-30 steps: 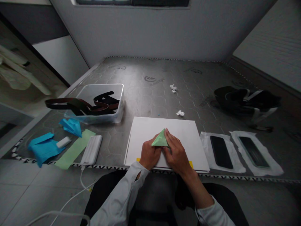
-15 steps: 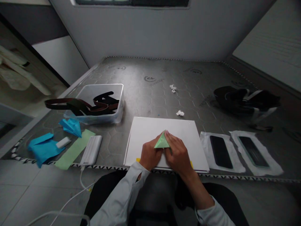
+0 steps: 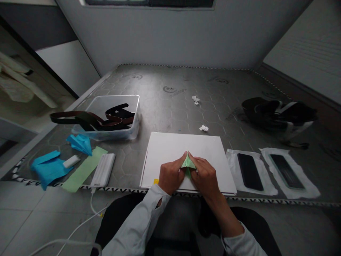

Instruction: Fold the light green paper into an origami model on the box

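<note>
A small folded piece of light green paper point(image 3: 188, 163) is pinched between both of my hands over a white board point(image 3: 170, 145) at the near edge of the grey mat. My left hand point(image 3: 171, 175) grips its left side with fingers closed. My right hand point(image 3: 205, 176) presses on its right side, fingers closed too. Only a narrow pointed part of the paper shows between my fingers; the rest is hidden.
A clear plastic box point(image 3: 112, 121) with dark belts stands at the left. Blue paper pieces point(image 3: 50, 165), a green paper strip point(image 3: 84, 170) and a white power bank point(image 3: 103, 170) lie near it. Two phones point(image 3: 249, 171) rest on white wrappers at the right; a dark bundle point(image 3: 277, 115) lies behind.
The green paper has been folded narrower; its wide triangular face has closed up into a thin point. Both hands have drawn together around it.
</note>
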Motion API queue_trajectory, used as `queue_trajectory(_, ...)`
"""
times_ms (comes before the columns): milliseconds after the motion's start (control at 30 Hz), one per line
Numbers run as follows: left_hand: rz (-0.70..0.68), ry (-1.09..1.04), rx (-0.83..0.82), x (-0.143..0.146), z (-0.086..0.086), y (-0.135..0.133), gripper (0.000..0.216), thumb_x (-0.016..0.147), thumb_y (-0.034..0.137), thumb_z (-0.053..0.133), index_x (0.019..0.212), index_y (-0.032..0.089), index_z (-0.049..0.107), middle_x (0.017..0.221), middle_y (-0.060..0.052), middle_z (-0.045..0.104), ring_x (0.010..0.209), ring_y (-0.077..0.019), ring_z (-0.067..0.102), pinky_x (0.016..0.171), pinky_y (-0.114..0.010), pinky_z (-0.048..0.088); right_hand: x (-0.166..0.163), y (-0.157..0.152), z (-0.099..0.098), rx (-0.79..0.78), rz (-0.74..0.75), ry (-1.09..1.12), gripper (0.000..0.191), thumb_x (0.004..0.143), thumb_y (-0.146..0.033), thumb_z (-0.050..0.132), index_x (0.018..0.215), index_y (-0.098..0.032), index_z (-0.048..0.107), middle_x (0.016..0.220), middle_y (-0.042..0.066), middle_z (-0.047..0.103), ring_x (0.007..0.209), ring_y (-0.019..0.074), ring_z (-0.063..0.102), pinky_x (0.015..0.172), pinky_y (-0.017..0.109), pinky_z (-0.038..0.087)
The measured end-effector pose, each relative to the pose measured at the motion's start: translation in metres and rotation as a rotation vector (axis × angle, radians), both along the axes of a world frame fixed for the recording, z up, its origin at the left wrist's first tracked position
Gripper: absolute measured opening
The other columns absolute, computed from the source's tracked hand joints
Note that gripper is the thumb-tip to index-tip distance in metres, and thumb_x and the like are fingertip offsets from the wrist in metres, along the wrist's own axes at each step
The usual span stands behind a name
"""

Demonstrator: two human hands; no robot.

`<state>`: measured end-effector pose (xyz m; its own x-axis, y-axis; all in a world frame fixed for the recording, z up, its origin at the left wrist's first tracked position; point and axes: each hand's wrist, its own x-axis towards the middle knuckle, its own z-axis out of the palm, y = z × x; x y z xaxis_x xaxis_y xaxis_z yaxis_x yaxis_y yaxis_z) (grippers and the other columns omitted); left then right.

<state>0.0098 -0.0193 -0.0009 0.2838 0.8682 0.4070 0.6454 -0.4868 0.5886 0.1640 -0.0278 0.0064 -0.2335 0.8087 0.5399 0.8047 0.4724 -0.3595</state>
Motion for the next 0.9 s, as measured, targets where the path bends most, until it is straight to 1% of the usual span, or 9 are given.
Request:
queue_trajectory(100, 0.060, -0.074, -0.023, 0.000, 0.000, 0.000, 0.050, 0.081, 0.009, 0.048, 0.129, 0.019, 0.059, 0.109, -0.008, 0.074, 0.086, -0.0172, 0.073, 0.074, -0.023, 0.056, 0.003, 0.001, 0.001, -0.051, -0.054, 0.060, 0.049, 0.078, -0.006, 0.047, 0.123, -0.019, 0.063, 0.101, 0.007, 0.075, 0.090, 0.0220, 0.069, 0.084, 0.037, 0.058)
queue_trajectory(167, 0.093, -0.112, -0.037, 0.000, 0.000, 0.000, 0.046, 0.082, 0.010, 0.050, 0.125, 0.020, 0.063, 0.109, -0.007, 0.075, 0.086, -0.0171, 0.073, 0.072, -0.022, 0.056, 0.006, 0.002, 0.002, -0.083, -0.083, 0.082, 0.048, 0.076, -0.007, 0.048, 0.119, -0.019, 0.065, 0.103, 0.007, 0.075, 0.092, 0.0221, 0.069, 0.083, 0.037, 0.058)
queue_trajectory(267, 0.091, -0.163, -0.059, 0.000, 0.001, 0.000, 0.045, 0.080, 0.007, 0.051, 0.121, 0.022, 0.066, 0.106, -0.005, 0.076, 0.084, -0.0170, 0.074, 0.072, -0.023, 0.057, 0.008, 0.005, 0.003, -0.100, -0.060, 0.072, 0.051, 0.074, -0.005, 0.048, 0.119, -0.020, 0.065, 0.099, 0.006, 0.076, 0.090, 0.0219, 0.068, 0.084, 0.038, 0.057)
queue_trajectory(333, 0.079, -0.197, -0.075, 0.000, 0.002, 0.001, 0.048, 0.078, 0.004, 0.051, 0.119, 0.022, 0.067, 0.106, -0.005, 0.076, 0.086, -0.0173, 0.073, 0.076, -0.025, 0.057, 0.008, 0.007, 0.003, -0.088, -0.017, 0.032, 0.054, 0.075, -0.003, 0.045, 0.123, -0.019, 0.063, 0.097, 0.006, 0.076, 0.087, 0.0212, 0.068, 0.087, 0.040, 0.055)
queue_trajectory(467, 0.039, -0.256, -0.095, 0.001, 0.004, 0.003, 0.051, 0.075, 0.001, 0.049, 0.118, 0.022, 0.067, 0.113, -0.003, 0.073, 0.099, -0.0175, 0.070, 0.087, -0.028, 0.056, 0.009, 0.008, 0.002, -0.087, 0.045, -0.075, 0.057, 0.075, -0.002, 0.045, 0.129, -0.016, 0.057, 0.094, 0.008, 0.075, 0.086, 0.0210, 0.067, 0.093, 0.042, 0.049)
queue_trajectory(600, -0.009, -0.281, -0.085, 0.000, 0.004, 0.004, 0.053, 0.075, 0.000, 0.046, 0.120, 0.020, 0.065, 0.118, -0.003, 0.071, 0.107, -0.0168, 0.067, 0.095, -0.030, 0.053, 0.007, 0.007, 0.002, -0.066, 0.036, -0.098, 0.056, 0.077, -0.004, 0.046, 0.132, -0.015, 0.054, 0.093, 0.009, 0.074, 0.087, 0.0222, 0.065, 0.091, 0.042, 0.049)
queue_trajectory(767, -0.016, -0.297, -0.085, 0.000, 0.005, 0.004, 0.054, 0.074, -0.001, 0.044, 0.120, 0.020, 0.064, 0.119, -0.003, 0.070, 0.108, -0.0160, 0.066, 0.096, -0.029, 0.052, 0.003, 0.004, 0.003, -0.027, 0.006, -0.040, 0.064, 0.080, -0.003, 0.041, 0.142, -0.017, 0.041, 0.094, 0.009, 0.072, 0.088, 0.0224, 0.064, 0.087, 0.041, 0.052)
queue_trajectory(833, 0.007, -0.322, -0.101, 0.000, 0.007, 0.004, 0.053, 0.074, -0.001, 0.045, 0.118, 0.020, 0.064, 0.118, -0.004, 0.071, 0.107, -0.0160, 0.066, 0.094, -0.028, 0.052, 0.003, 0.003, 0.003, -0.038, -0.015, 0.036, 0.064, 0.078, -0.002, 0.042, 0.139, -0.020, 0.045, 0.101, 0.008, 0.071, 0.091, 0.0220, 0.064, 0.088, 0.040, 0.053)
queue_trajectory(900, 0.038, -0.352, -0.138, 0.000, 0.010, 0.003, 0.050, 0.074, 0.000, 0.047, 0.116, 0.021, 0.064, 0.114, -0.003, 0.072, 0.103, -0.0156, 0.068, 0.090, -0.026, 0.053, 0.003, 0.001, 0.003, -0.062, -0.020, 0.121, 0.060, 0.076, -0.002, 0.043, 0.130, -0.024, 0.053, 0.108, 0.006, 0.071, 0.095, 0.0214, 0.065, 0.089, 0.039, 0.053)
